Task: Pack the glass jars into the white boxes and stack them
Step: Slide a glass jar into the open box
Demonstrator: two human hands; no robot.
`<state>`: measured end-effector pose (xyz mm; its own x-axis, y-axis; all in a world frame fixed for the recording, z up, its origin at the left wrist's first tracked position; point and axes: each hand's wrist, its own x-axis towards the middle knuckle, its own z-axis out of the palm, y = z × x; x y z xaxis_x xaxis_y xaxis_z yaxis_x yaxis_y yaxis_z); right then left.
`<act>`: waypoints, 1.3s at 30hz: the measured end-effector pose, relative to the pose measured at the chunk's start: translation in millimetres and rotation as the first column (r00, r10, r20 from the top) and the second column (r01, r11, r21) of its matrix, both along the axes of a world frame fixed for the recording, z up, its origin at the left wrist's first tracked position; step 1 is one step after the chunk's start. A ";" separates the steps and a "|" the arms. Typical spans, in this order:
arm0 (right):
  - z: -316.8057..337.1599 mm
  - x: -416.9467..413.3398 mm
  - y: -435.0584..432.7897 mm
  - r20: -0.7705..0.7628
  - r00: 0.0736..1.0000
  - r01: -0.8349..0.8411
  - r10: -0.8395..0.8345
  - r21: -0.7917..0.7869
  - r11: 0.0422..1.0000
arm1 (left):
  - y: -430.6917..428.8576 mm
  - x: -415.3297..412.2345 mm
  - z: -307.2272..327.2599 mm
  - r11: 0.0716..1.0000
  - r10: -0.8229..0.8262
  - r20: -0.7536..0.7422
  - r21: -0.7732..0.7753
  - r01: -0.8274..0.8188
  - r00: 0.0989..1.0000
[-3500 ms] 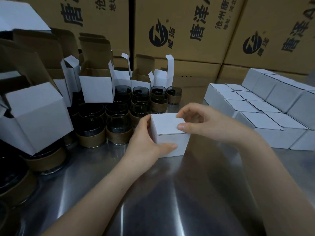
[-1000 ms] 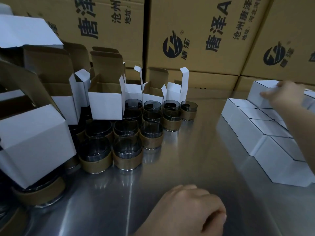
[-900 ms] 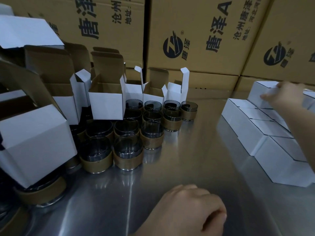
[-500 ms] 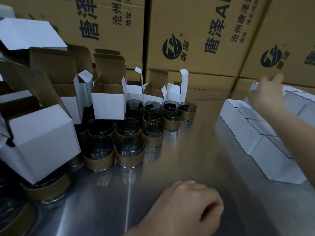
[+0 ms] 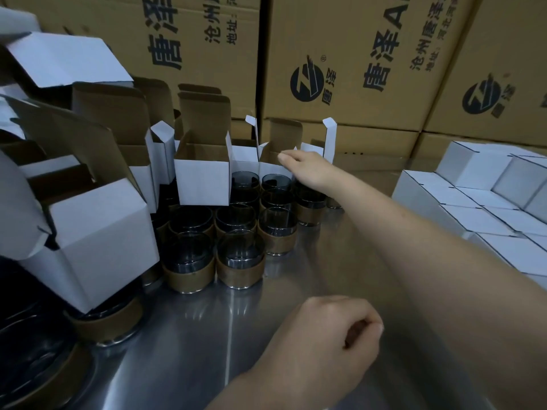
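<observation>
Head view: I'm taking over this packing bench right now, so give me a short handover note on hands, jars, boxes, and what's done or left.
The left hand is curled, holding nothing, low over the steel table.
The right hand, fingers out, reaches at an open white box in the back row; contact unclear.
Many glass jars stand unpacked in rows, centre-left.
Done: closed white boxes stacked at right, two tiers.
Left: fill the open boxes, close them, stack them.

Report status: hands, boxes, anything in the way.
Left hand curled, empty, on table. Right hand fingers straight, touching open white box. Jars packed close in front.
</observation>
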<state>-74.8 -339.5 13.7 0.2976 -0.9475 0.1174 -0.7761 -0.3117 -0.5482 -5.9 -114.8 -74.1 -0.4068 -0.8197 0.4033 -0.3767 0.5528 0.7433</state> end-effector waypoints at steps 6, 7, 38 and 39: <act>-9.3 8.1 -11.7 -0.152 0.982 0.120 -0.113 0.042 0.992 | -1.1 0.3 -0.5 1.000 -0.012 0.022 -0.024 0.013 1.000; -10.6 8.8 -12.2 -0.159 0.979 0.136 -0.130 0.027 0.990 | -1.3 0.3 -0.8 1.000 -0.012 0.025 -0.024 0.013 1.000; -41.7 -78.0 124.0 0.614 0.782 0.379 -0.105 -0.335 0.863 | -6.0 6.0 6.0 0.909 0.346 -0.206 -0.169 -0.382 0.915; -47.3 -80.9 133.5 0.614 0.784 0.365 -0.088 -0.342 0.866 | -6.1 6.0 6.0 0.901 0.366 -0.224 -0.158 -0.404 0.903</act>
